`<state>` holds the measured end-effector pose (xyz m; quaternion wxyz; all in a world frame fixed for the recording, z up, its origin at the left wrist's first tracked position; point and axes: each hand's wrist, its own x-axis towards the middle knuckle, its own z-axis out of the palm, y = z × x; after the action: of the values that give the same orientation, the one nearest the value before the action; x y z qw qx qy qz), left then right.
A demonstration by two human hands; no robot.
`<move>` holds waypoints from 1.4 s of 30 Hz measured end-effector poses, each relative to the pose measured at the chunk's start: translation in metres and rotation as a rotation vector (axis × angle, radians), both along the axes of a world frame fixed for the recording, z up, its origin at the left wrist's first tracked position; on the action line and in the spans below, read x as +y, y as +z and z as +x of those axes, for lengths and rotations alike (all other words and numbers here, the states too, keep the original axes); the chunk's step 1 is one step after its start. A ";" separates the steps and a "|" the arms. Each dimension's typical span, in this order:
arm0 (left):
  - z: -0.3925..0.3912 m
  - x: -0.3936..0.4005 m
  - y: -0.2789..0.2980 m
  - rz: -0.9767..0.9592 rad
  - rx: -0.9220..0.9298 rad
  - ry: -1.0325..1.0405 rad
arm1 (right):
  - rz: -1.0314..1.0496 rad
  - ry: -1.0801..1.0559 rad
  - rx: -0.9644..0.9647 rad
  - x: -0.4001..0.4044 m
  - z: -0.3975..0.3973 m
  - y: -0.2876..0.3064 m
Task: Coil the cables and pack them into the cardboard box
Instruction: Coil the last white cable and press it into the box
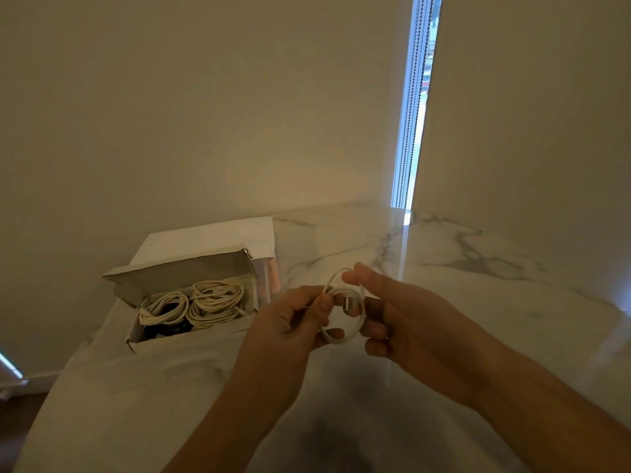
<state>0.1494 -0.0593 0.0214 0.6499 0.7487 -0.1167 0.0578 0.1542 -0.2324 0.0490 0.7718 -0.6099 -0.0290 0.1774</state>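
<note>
Packing well advanced: counter [478, 302] bare of loose cables in view. Box [177, 278] open at far left, two coils [194, 303] already laid inside. Last seen cable [345, 308] held above counter, right of box, small loop nearly wound. Left hand [293, 322] pinched on coil near plug; right hand [403, 319] pinched on loop top. Remaining, judged: coil to be finished, then placed in box.

Coiled cables [194, 307] in box [177, 273], box on table [478, 302], left of hands
</note>
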 end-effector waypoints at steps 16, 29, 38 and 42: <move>0.005 0.008 -0.002 0.428 -0.289 0.192 | -0.629 -0.093 -0.382 -0.003 0.000 -0.002; 0.009 0.019 0.001 0.254 -0.131 0.230 | -0.978 -0.492 -0.785 -0.030 0.005 0.006; 0.005 0.013 0.007 0.091 -0.021 0.113 | -0.960 -0.672 -0.857 -0.046 0.012 0.014; 0.004 0.010 0.007 0.024 0.039 0.046 | -0.977 -0.710 -0.855 -0.051 0.015 0.014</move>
<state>0.1530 -0.0497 0.0288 0.6417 0.7598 -0.0875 0.0566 0.1688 -0.2835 0.0627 0.3444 -0.8725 -0.0459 -0.3436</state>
